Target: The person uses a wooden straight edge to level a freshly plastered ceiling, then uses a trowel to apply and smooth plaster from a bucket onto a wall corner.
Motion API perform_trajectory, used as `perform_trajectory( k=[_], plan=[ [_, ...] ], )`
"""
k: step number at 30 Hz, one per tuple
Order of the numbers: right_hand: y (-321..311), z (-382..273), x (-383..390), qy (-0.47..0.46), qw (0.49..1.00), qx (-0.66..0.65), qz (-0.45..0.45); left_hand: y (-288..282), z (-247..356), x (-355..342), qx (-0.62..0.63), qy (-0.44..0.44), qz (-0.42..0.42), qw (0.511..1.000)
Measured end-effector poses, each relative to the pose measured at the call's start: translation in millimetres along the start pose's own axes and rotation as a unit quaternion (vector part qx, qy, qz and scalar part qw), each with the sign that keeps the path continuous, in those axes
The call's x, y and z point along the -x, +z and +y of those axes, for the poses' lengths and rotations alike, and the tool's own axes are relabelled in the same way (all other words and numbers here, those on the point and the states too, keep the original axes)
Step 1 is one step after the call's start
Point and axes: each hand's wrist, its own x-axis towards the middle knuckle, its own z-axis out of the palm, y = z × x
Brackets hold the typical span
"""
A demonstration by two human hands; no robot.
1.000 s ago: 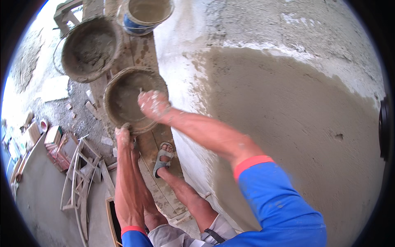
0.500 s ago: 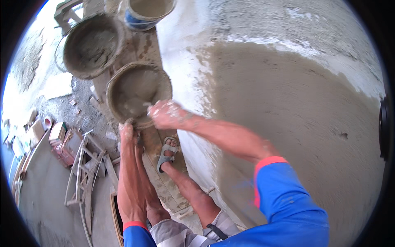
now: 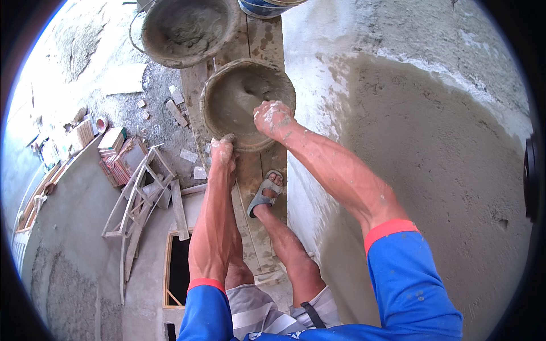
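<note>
My left hand (image 3: 223, 149) is closed on the near rim of a round, mortar-caked basin (image 3: 218, 79). Inside it is wet grey mix (image 3: 230, 108). My right hand (image 3: 274, 119), spattered with pale mortar, makes a fist over the basin's right half, around a tool (image 3: 251, 103) whose lower part is in the mix; its exact kind is unclear. The basin rests on wooden planks (image 3: 259, 40), beside a second mortar basin (image 3: 153, 40) and a blue bucket (image 3: 264, 8) cut off at the top. My sandalled foot (image 3: 267, 193) is on the planks below the basin.
A wall with wet grey plaster (image 3: 426, 170) and a white band fills the right side. Down on the left lie stacked reddish tiles (image 3: 116, 162), a pale wooden ladder-like frame (image 3: 133, 213), loose offcuts (image 3: 176, 113) and a wood-framed dark opening (image 3: 179, 264).
The view has shifted, so the planks and containers sit higher and farther right. My right hand has moved about within the basin, stirring the mix; my left hand stays on the rim.
</note>
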Motion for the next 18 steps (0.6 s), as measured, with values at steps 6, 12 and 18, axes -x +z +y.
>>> perform_trajectory(
  k=[6, 12, 18],
  plan=[
    [8, -8, 26, -0.142, 0.986, -0.053, 0.072, 10, -7, 8, 0.001, 0.05, 0.018, 0.999],
    [-32, 25, 67, -0.138, 0.986, -0.091, 0.001, 17, 6, 27, 0.034, 0.041, -0.023, 0.998],
    [-37, 42, 69, -0.072, 0.957, -0.104, 0.261, -5, -1, 5, 0.022, 0.027, -0.021, 0.999]
  ],
)
